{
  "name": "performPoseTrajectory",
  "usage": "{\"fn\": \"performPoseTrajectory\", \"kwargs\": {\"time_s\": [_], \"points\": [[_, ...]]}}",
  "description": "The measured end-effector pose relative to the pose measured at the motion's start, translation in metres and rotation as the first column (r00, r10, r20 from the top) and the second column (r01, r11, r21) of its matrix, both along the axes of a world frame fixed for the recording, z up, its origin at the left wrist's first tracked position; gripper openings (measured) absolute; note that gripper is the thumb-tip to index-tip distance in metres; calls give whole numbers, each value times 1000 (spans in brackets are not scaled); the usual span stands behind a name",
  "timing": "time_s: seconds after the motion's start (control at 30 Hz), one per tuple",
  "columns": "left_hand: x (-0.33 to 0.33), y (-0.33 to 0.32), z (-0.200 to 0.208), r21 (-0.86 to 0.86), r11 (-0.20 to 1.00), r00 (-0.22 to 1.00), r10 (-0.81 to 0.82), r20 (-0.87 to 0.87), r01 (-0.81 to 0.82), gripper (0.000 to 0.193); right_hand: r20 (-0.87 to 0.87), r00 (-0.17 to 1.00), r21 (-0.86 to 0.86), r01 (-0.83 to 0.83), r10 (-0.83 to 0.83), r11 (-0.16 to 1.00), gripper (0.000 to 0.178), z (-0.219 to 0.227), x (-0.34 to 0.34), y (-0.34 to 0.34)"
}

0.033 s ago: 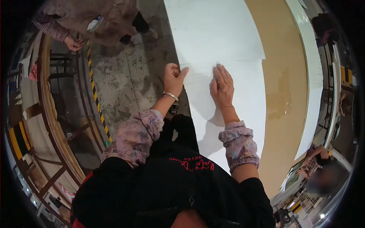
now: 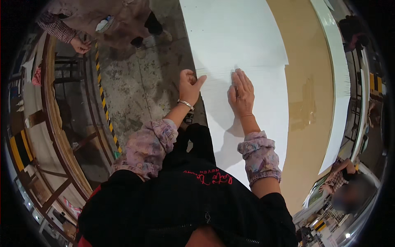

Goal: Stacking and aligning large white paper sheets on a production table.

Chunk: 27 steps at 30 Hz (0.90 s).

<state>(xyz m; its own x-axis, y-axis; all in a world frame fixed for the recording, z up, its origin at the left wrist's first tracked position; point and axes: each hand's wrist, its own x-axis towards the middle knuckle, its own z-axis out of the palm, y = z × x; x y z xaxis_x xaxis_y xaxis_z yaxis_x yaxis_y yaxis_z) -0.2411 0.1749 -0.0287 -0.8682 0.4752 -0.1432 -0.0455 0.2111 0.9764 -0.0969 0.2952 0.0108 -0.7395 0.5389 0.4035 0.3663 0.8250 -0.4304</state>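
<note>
White sheets [image 2: 259,107] lie in overlapping layers on a long work surface, with fine parallel lines of staggered edges across them in front of my hands. My left hand [image 2: 190,88] is at their left edge, its fingers curled at the side and its thumb over the top; the fingers look closed on the edge, though the contact is partly hidden. On top of the sheets my right hand [image 2: 242,94] lies flat, fingers stretched forward and close together. A small pale glint shows at its fingertips.
Brown cardboard [image 2: 306,94] with shiny tape borders the sheets on the right. Another person's hand [image 2: 80,45] is at the far left, above a concrete floor [image 2: 135,90] with a yellow-black stripe [image 2: 103,99]. A wooden-edged rack [image 2: 53,123] stands left; another person is at lower right.
The view has shifted very slightly. Both hands keep the same place and pose on the sheets.
</note>
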Motion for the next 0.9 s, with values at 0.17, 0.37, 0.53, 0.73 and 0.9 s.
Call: {"fn": "performPoseTrajectory", "kwargs": {"time_s": [0.17, 0.37, 0.53, 0.73, 0.9], "points": [[1, -6, -6, 44, 993, 994, -109, -24, 110, 42, 135, 991, 38, -30, 24, 999, 40, -4, 3, -3], [-1, -5, -10, 59, 977, 974, -198, -108, 205, 38, 210, 978, 89, -18, -1, 996, 43, -5, 0, -2], [1, -3, -10, 96, 981, 978, -157, -140, 171, 38, 244, 970, 87, -35, 13, 996, 46, 2, -5, -4], [2, -8, 4, -28, 979, 974, -205, -95, 203, 35, 282, 959, 129, -34, -3, 991, 47, 6, -4, -6], [-6, -7, -4, 28, 985, 984, -166, -61, 168, 38, 325, 945, 23, -54, 44, 998, 48, 8, -3, -1]]}}
